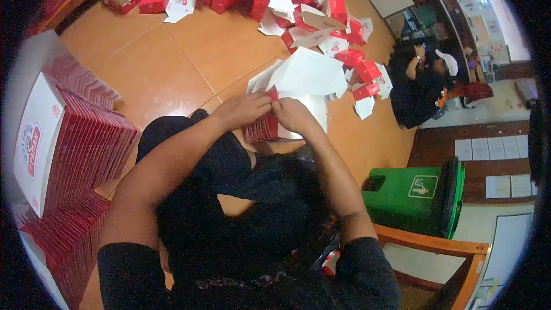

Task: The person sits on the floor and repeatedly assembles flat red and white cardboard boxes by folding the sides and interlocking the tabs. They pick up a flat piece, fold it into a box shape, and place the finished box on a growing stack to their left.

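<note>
The left hand (244,110) and right hand (294,116) pinched a red flap (273,93) of 1 open box (313,73), near the person's legs (166,136). A tall stack of flat boxes (94,149) stood at the left. Farther off, many red and white boxes (338,7) lay on the orange floor (186,51).

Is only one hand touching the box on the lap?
No, the left hand and right hand both touch the red-and-white box.

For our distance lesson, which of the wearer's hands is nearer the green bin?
Right: the right hand appears above-left of the green bin; the left hand lies farther left.
</note>
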Demonstrator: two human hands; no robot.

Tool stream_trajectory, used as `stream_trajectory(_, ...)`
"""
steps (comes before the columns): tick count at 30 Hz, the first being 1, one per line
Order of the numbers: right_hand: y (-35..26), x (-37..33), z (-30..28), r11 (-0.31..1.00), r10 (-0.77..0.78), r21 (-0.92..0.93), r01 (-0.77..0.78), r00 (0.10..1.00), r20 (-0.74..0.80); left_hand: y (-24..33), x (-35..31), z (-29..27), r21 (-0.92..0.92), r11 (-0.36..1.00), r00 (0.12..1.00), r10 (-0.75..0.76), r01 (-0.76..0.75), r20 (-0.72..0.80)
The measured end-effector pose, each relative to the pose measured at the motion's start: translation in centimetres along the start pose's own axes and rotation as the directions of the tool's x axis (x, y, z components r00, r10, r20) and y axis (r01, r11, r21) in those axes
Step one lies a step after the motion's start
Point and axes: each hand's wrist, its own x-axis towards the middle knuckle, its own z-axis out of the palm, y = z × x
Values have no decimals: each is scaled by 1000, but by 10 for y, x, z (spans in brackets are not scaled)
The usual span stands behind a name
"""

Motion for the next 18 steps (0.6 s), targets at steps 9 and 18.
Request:
stream_trajectory(9,10,-12,-6,991,3,125,35,958,-287,1,0,-3,-263,954,984,-166,146,-57)
stream_trajectory(18,160,-48,44,735,472,678,2,716,-514,47,24,-8,-716,391,663,-737,579,134)
